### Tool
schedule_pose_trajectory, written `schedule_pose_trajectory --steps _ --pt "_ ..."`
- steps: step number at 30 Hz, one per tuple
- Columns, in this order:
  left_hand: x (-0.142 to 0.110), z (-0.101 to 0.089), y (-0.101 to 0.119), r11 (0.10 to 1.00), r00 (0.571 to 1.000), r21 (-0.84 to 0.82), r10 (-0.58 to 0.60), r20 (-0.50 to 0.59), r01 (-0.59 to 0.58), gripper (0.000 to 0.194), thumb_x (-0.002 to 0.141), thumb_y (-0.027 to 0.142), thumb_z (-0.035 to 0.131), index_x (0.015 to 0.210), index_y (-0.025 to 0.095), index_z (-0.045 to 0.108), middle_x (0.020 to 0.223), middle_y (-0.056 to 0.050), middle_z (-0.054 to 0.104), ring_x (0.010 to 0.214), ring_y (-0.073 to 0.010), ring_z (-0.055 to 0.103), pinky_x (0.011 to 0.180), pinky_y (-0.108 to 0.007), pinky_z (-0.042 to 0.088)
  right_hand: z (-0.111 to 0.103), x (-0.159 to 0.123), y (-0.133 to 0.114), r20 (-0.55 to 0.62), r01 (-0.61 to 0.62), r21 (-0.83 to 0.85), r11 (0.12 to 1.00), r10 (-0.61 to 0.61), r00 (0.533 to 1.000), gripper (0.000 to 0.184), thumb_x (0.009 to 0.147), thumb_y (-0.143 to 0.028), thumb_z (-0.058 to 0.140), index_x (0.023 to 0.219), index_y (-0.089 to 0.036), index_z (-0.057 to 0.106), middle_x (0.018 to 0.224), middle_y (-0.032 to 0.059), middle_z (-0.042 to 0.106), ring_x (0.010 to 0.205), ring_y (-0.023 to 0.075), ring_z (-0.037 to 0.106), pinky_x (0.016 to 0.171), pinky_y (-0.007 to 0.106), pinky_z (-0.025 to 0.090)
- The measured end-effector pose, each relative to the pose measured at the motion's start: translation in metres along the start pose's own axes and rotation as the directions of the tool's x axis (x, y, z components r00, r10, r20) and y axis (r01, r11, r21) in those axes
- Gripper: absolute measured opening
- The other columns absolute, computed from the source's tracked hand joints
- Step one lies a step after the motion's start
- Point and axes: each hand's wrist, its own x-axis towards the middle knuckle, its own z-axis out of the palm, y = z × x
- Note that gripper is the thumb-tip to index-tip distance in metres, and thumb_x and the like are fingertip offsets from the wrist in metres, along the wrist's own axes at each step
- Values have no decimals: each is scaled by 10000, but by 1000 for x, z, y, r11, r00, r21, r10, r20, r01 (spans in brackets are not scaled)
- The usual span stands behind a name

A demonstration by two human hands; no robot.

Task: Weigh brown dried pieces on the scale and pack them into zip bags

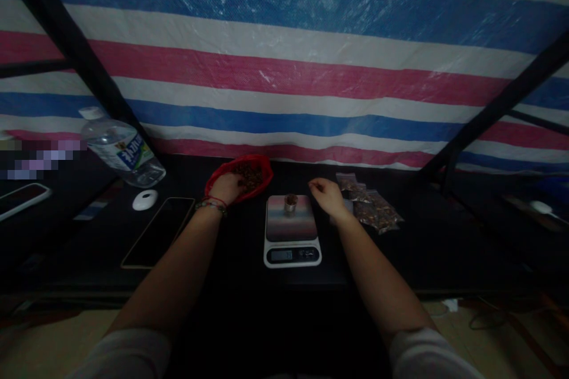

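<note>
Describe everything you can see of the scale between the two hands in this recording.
The scale has a white, plastic-looking body and a glossy, roughly square platform with pinkish and grey bands, perhaps reflections. A dark strip along the near edge holds a small display, its digits too blurred to read surely, with markings beside it. It lies flat on the black table, display towards the person. A small cup of dark bits stands on the platform's far half. Neither hand appears to touch it.

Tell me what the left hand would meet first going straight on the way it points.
Most likely the small brown pieces in the red container, then the container's far wall. How deep the left hand already sits among the pieces is unclear.
</note>
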Motion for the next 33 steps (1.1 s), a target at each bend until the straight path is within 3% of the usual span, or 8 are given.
schedule_pose_trajectory --steps 10,16,23,33 --pt "-2 -16 8 998 999 66 -14 33 11 273 770 242 534 972 169 703 962 -87 703 882 -221 633 814 -293 470 0 0 -3 -7 24 -38 999 -24 1000 216 816 -261 498 843 -186 698 810 45 697 720 171 616 657 267 441" --pt "0 -14 5 996 1000 87 -1 -19 2 281 763 200 513 968 141 697 941 -115 698 895 -236 632 820 -305 470 -1 -1 -5 -11 29 4 1000 -29 1000 209 811 -244 497 837 -185 696 797 42 695 732 168 624 684 269 451" --pt "0 -9 1 998 998 44 -35 54 33 281 767 263 538 984 181 697 976 -97 700 907 -233 633 823 -305 469 1 0 -3 0 27 4 1000 -27 1000 203 811 -252 507 848 -189 696 810 41 695 746 170 623 685 272 448" --pt "-1 -12 1 999 999 39 -35 17 34 247 720 218 572 927 160 693 931 -96 705 862 -231 638 782 -300 473 0 -1 -6 14 23 -10 1000 -23 1000 203 817 -250 498 827 -191 691 794 40 690 733 171 623 689 276 450"
